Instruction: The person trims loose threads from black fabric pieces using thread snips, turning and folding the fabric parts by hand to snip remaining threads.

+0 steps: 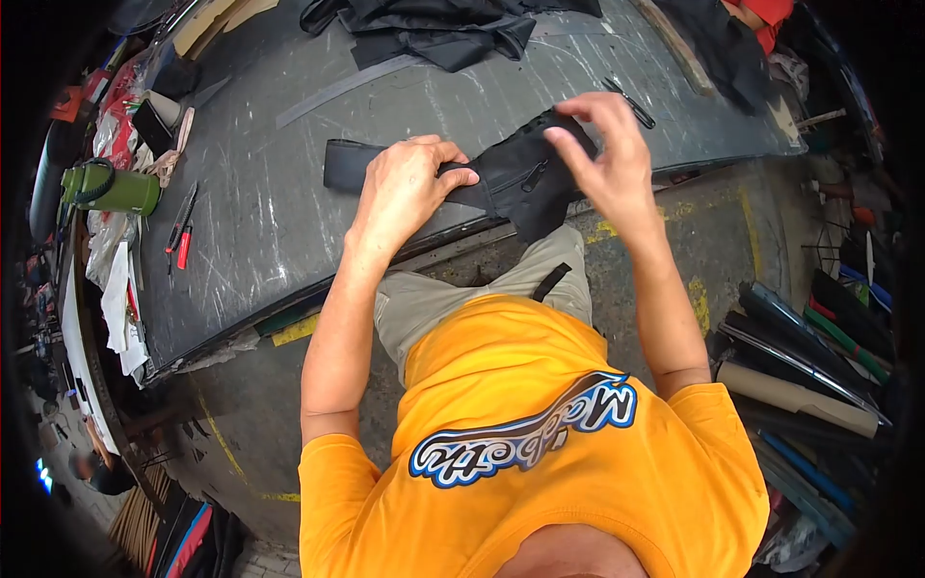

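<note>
As we look down from the head view, our left hand (409,183) is clamped, thumb against fingers, on dark material near the close edge of the surface (260,241). A black strip (347,166) runs out to the left of that hand, and a black zipped piece (506,164) lies between our two hands, its lower flap hanging over the near edge. Our right hand (612,144) is spread, thumb and fingers apart, right at the piece's far corner; we cannot tell whether its fingertips touch it.

As for progress, we judge the handling to be partway through. The zip (535,176) seems already set into the piece, and strip and piece meet beside the left hand, though we cannot see whether they are joined or merely overlap. The piece is not yet lying flat. Beyond our hands, a grey strip (352,89) and a heap of dark cloth (434,34) lie untouched, while a slim black tool (631,104) rests just past the right hand. Well left of the left hand, a red marker (184,248) lies unused.
</note>
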Motion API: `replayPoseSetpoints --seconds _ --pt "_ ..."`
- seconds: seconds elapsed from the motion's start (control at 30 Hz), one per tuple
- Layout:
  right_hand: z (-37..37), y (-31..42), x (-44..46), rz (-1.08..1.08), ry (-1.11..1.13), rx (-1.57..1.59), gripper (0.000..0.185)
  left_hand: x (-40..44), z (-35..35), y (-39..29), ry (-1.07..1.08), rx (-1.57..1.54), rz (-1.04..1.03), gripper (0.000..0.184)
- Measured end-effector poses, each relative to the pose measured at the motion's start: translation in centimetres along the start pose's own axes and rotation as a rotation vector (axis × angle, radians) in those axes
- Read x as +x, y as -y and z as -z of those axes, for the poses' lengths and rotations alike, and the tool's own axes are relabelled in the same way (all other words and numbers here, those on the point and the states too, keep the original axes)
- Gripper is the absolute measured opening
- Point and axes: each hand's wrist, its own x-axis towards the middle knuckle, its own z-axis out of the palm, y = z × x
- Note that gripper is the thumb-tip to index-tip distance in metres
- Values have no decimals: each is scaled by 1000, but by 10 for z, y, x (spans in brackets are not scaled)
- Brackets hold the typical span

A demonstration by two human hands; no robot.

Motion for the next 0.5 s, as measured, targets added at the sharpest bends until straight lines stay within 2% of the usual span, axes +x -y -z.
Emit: replayPoseSetpoints --seconds 0.1,0.4,0.5 --pt "-1 29 -2 286 229 28 28 -3 1 -12 -60 30 -37 24" --pt "-18 39 -11 170 345 -137 30 -10 3 -23 -111 54 -68 17" --pt "-17 36 -12 263 396 -186 25 -16 -2 -22 -150 62 -119 15"
